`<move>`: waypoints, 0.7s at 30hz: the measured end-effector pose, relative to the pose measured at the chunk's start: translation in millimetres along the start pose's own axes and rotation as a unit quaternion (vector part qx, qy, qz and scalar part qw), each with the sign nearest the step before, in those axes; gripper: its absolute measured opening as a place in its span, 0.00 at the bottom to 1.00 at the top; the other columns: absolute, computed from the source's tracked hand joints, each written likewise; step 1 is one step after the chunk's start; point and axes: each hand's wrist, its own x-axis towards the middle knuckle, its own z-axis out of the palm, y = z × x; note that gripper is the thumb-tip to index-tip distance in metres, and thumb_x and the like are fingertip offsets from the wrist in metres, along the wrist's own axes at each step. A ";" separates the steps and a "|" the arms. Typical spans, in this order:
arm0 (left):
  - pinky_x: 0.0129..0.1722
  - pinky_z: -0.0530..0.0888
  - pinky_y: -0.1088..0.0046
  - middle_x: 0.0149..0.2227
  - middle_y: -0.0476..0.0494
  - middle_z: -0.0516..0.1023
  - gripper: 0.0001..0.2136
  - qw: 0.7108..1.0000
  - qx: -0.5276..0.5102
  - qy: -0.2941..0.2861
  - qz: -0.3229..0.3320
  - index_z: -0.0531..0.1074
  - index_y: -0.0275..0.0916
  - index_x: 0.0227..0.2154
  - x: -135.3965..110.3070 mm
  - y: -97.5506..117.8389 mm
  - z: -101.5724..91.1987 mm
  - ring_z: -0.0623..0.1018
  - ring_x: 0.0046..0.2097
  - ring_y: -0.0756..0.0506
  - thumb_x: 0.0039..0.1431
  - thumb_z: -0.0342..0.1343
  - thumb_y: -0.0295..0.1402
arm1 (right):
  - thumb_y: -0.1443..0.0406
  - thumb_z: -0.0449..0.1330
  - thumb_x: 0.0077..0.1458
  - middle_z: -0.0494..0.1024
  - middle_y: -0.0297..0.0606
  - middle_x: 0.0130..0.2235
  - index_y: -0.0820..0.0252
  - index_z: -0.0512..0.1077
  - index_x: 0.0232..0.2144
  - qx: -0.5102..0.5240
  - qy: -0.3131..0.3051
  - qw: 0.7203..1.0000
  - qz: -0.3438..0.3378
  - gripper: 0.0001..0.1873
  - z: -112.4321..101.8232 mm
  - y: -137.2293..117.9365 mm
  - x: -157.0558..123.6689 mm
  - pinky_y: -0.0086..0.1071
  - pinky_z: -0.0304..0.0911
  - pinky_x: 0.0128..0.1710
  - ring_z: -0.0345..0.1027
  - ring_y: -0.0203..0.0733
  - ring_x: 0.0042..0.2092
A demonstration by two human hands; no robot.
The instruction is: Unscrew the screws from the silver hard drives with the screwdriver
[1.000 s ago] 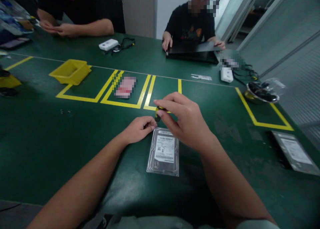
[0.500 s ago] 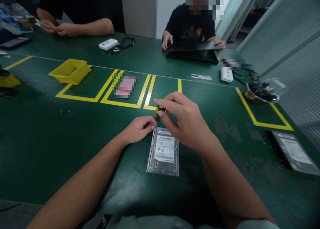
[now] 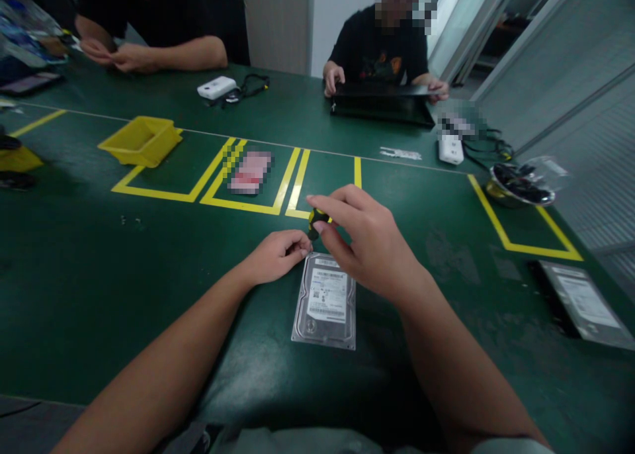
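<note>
A hard drive with a white label lies flat on the green table before me. Above its far left corner, my right hand grips the black and yellow handle of a screwdriver between thumb and fingers. The screwdriver's tip is hidden. My left hand rests at that same corner, its fingers closed and pinched close below the handle. What they hold, if anything, cannot be made out. Small loose pieces, probably screws, lie on the table to the left.
A yellow bin stands at the far left, near taped yellow outlines. To the right lie another hard drive and a metal bowl of dark parts. Across the table, one person holds a black panel; another sits at left.
My right hand has shifted very slightly on the screwdriver handle. My left hand and the hard drive have stayed in place. The person opposite has tilted the black panel a little.
</note>
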 end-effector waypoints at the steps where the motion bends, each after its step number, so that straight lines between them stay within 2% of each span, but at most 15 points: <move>1: 0.35 0.65 0.74 0.31 0.51 0.74 0.03 1.000 -0.001 0.001 0.001 0.72 0.36 0.33 0.0 0.0 0.0 0.72 0.33 0.49 0.60 0.54 0.27 | 0.68 0.52 0.64 0.73 0.46 0.44 0.68 0.71 0.55 0.000 0.000 1.000 0.000 0.20 0.1 0.1 0.0 0.36 0.67 0.43 0.68 0.41 0.43; 14: 0.34 0.65 0.74 0.31 0.51 0.74 0.03 1.000 -0.009 -0.004 -0.003 0.72 0.37 0.33 -0.3 0.9 -0.8 0.71 0.33 0.49 0.60 0.54 0.26 | 0.69 0.52 0.63 0.73 0.46 0.43 0.69 0.72 0.54 0.000 0.004 1.000 0.002 0.19 0.4 -1.3 -0.3 0.36 0.67 0.42 0.68 0.41 0.42; 21: 0.35 0.66 0.73 0.33 0.50 0.75 0.04 1.000 -0.004 0.001 -0.002 0.73 0.37 0.34 -0.6 -2.8 1.3 0.72 0.34 0.48 0.60 0.54 0.27 | 0.67 0.51 0.64 0.73 0.46 0.44 0.66 0.71 0.54 -0.009 -0.006 1.000 0.011 0.19 2.3 -1.2 0.1 0.37 0.68 0.43 0.68 0.42 0.43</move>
